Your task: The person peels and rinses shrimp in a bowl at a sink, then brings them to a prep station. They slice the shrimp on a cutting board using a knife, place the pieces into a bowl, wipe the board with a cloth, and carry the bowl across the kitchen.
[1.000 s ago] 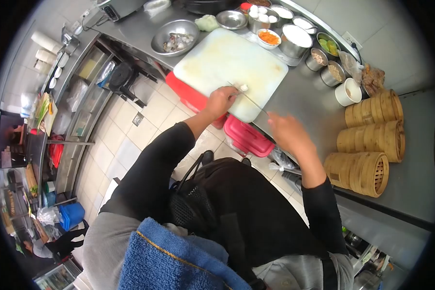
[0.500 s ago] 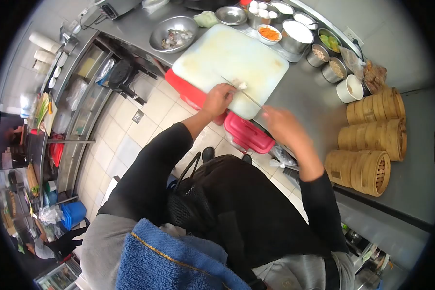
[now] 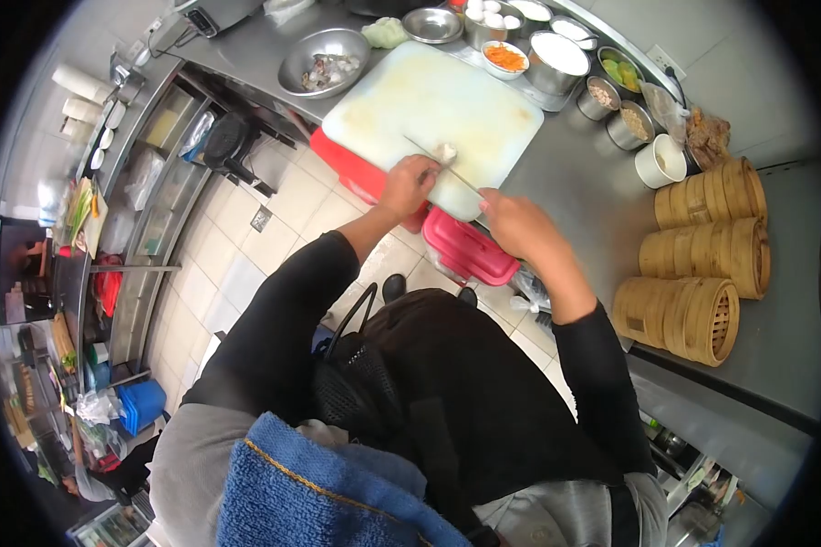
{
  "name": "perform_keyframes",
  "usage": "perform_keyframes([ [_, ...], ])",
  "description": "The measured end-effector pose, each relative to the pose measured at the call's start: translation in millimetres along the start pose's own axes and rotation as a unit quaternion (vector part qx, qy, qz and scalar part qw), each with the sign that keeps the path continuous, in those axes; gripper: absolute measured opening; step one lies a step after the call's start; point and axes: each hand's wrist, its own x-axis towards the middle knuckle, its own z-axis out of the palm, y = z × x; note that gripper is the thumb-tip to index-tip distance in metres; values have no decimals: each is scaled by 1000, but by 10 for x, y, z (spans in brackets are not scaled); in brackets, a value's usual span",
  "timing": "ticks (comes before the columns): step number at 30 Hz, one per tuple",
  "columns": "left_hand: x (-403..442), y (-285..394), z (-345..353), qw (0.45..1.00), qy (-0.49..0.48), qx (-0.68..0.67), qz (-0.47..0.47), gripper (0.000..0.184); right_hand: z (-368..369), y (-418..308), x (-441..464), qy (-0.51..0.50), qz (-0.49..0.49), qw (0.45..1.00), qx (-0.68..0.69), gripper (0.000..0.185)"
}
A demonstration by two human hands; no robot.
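Observation:
My right hand (image 3: pixel 518 225) is closed around the handle of a knife (image 3: pixel 465 181), whose thin blade slants up and left over the cutting board (image 3: pixel 438 87). Close to the near edge of that board, my left hand (image 3: pixel 411 185) has its fingers curled right beside the blade. Whatever those fingers press on is hidden by the hand and knife. A small whitish chopped piece of food (image 3: pixel 446 152) lies against the far side of the blade. At the board's upper left, a steel bowl (image 3: pixel 294 66) holds greyish raw pieces, perhaps seafood.
Bamboo steamers (image 3: pixel 670 314) line the right counter. Behind the board are a bowl of orange shreds (image 3: pixel 505 60), a pot of eggs (image 3: pixel 489 31) and several ingredient tins. A pink lidded bin (image 3: pixel 465 248) stands below the edge. Another person (image 3: pixel 96 481) is at lower left.
My right hand and the knife have shifted slightly left and away from me; the hand was blurred before. My left hand has barely moved. The person at lower left has changed posture.

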Motion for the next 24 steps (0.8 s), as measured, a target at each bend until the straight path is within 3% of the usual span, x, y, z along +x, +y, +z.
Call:
perform_keyframes([
  [3, -27, -2, -12, 995, -6, -52, -79, 12, -76, 74, -237, 21, -21, 1000, -1, 30],
  [7, -44, 25, -33, 998, -7, -34, -43, 11, -9, -9, -105, 13, -15, 1000, 14, 31],
  [9, -20, 20, -51, 1000, -6, -12, -26, 11, -88, -76, -30, -58, 30, 998, 7, 38],
  [11, -72, 7, -48, 999, 27, -2, 15, 11, -177, -68, -194, -58, 27, 998, 3, 38],
  [13, -59, -12, -61, 1000, 15, 3, 0, 11, -94, -22, -207, -61, 29, 998, 0, 38],
  [15, -67, -8, -42, 1000, 0, 6, -9, 11, 104, 26, -64, 14, -23, 999, 27, 31],
  [20, -89, 31, -71, 995, 3, -53, -82, 10, -80, 8, -206, -18, 3, 1000, 15, 29],
  [24, -80, 47, -86, 997, -6, -35, -74, 9, 58, -14, -77, -7, -4, 999, 35, 28],
])
